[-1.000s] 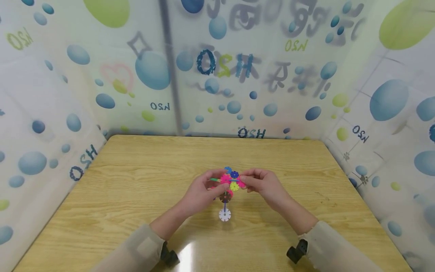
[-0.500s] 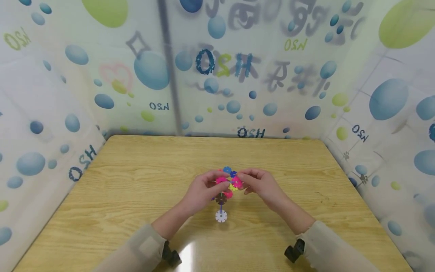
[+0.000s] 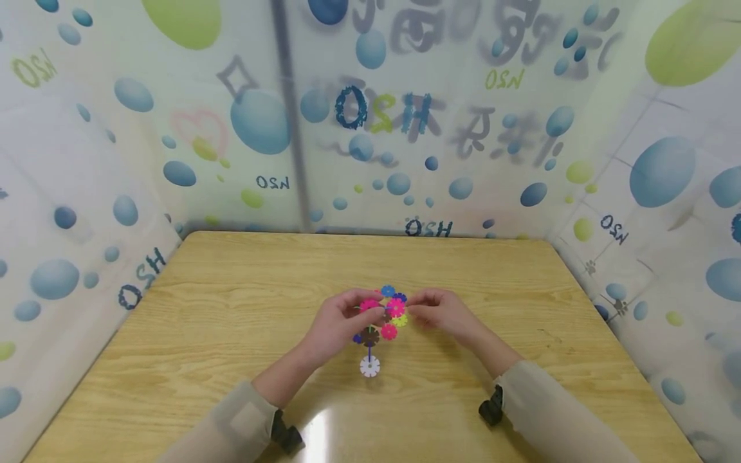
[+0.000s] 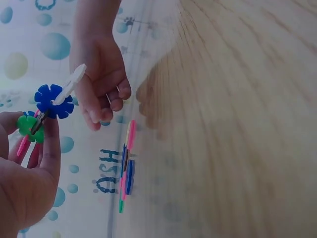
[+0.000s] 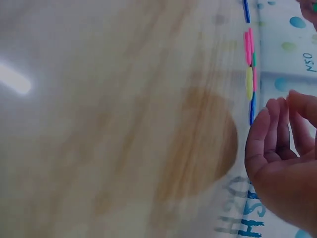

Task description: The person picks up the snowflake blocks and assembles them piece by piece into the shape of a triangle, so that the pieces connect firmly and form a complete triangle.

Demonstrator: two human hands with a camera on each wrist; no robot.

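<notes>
Hands meet over the middle of a wooden table (image 3: 231, 308), with a cluster of coloured snowflake discs (image 3: 383, 315) held up between them. The left hand (image 3: 338, 325) sits at nine o'clock from the cluster, its fingers and thumb curled round the cluster's left side, pinching a pink disc near the top. From the left wrist camera the same hand (image 4: 25, 183) grips a green disc (image 4: 27, 128) joined to a blue disc (image 4: 53, 101) and a white disc (image 4: 72, 84), so the pieces lie right at its fingertips. The right hand (image 3: 442, 315) sits at three o'clock from the cluster, fingertips just beside or touching the pink and yellow discs on that side; whether it truly pinches them I cannot tell from the head camera. In the right wrist camera this hand (image 5: 285, 163) shows loosely curved fingers with nothing plainly between them, and an edge-on row of pink, yellow and blue discs (image 5: 250, 74) stands at twelve o'clock from the fingertips, a little apart. A white disc (image 3: 369, 366) hangs at six o'clock below the cluster on a thin blue stem, close over the tabletop. Beige sleeves (image 3: 231, 424) cover both forearms. Curtains (image 3: 405, 128) printed with blue and green bubbles enclose the table at nine, twelve and three o'clock.
</notes>
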